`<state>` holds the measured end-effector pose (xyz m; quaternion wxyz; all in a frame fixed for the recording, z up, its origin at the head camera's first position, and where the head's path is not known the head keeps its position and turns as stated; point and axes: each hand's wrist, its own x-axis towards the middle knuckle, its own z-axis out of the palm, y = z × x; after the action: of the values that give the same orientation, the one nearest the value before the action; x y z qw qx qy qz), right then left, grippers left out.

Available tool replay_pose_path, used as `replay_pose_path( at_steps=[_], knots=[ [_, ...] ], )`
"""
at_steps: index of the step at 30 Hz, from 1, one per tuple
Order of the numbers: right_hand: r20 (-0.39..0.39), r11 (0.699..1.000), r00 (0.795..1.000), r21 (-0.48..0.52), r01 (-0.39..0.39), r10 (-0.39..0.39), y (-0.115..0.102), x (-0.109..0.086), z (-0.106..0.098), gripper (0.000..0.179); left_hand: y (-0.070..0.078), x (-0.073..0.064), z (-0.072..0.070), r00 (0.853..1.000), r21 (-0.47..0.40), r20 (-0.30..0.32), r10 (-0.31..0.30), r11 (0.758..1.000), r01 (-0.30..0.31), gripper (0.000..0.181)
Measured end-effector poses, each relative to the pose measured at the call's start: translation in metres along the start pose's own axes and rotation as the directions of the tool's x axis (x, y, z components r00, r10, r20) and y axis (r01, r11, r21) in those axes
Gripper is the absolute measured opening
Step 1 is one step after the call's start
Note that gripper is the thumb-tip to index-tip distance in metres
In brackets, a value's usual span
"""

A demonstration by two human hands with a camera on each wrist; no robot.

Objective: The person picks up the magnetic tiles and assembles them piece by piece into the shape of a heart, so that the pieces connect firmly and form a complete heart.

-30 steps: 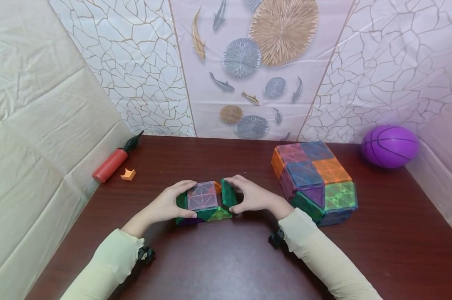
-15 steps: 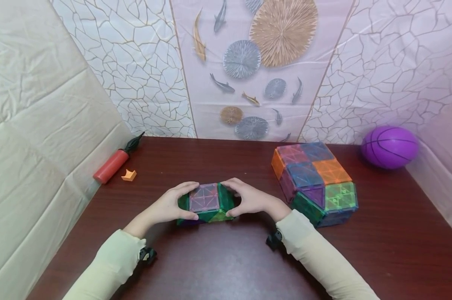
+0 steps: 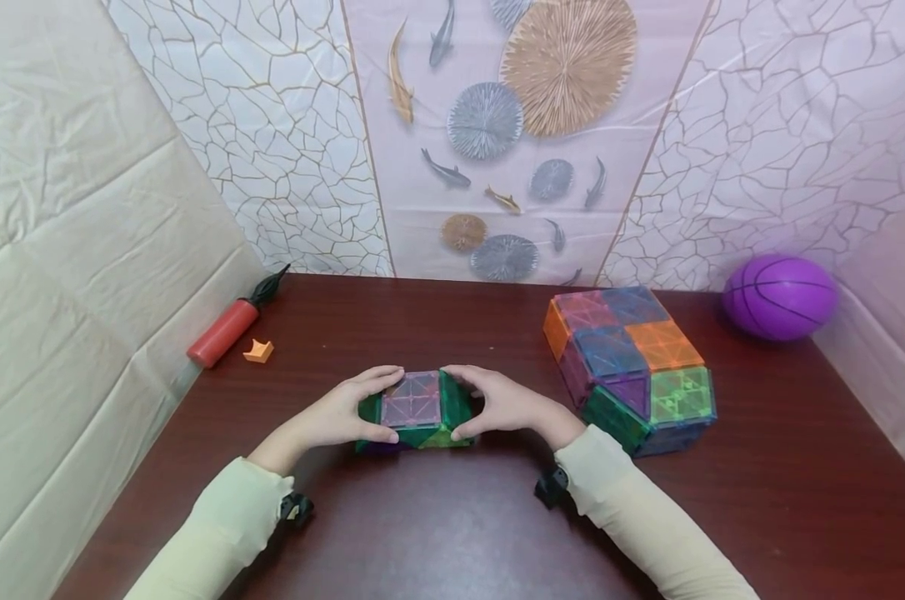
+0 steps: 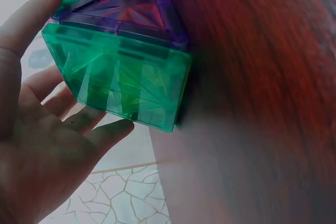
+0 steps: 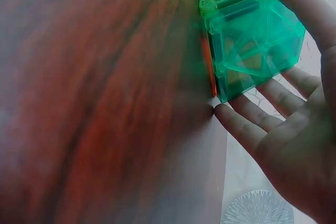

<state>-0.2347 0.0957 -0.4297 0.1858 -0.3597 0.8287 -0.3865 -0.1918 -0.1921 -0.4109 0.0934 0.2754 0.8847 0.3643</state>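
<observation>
A small block of translucent magnetic tiles [image 3: 412,400] sits on the dark wood table, with a pinkish-purple square on top. My left hand [image 3: 338,415] grips its left end, thumb at the front and fingers behind. In the left wrist view a green end tile [image 4: 115,80] slopes beside a purple triangular tile [image 4: 128,10]. My right hand [image 3: 508,402] holds the opposite end, thumb on the front edge and fingers at the back. There a green square tile [image 5: 260,43] stands flush against the block in the right wrist view. The block's back side is mostly hidden.
To the right stands a larger multicoloured magnetic tile structure [image 3: 610,346], near my right forearm. A purple ball [image 3: 781,297] lies at the back right. At the left are a red hand pump [image 3: 223,333] and a small orange piece [image 3: 257,351].
My right hand has brought the green tile leftward from a tilted, separate position onto the block's right end, covering the gap there. My left hand has stayed nearly in place.
</observation>
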Motion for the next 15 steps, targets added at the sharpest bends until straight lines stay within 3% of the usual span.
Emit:
replay_pose_path(
  at_steps=[5, 9, 15],
  knots=[
    [-0.011, 0.999, 1.0, -0.029, -0.023, 0.022, -0.004, -0.006, 0.002, 0.09, -0.005, -0.002, -0.001, 0.996, -0.092, 0.047, -0.07, 0.993, 0.074, 0.1],
    [-0.013, 0.996, 0.998, -0.071, -0.061, 0.061, -0.006, -0.011, 0.004, 0.094, -0.015, -0.007, -0.003, 0.988, -0.207, 0.089, -0.124, 0.968, 0.14, 0.105],
    [-0.024, 0.981, 0.996, -0.171, -0.087, 0.084, -0.008, -0.016, 0.007, 0.097, -0.024, -0.005, -0.001, 0.99, -0.204, 0.121, -0.074, 0.974, 0.098, 0.099]
  ],
)
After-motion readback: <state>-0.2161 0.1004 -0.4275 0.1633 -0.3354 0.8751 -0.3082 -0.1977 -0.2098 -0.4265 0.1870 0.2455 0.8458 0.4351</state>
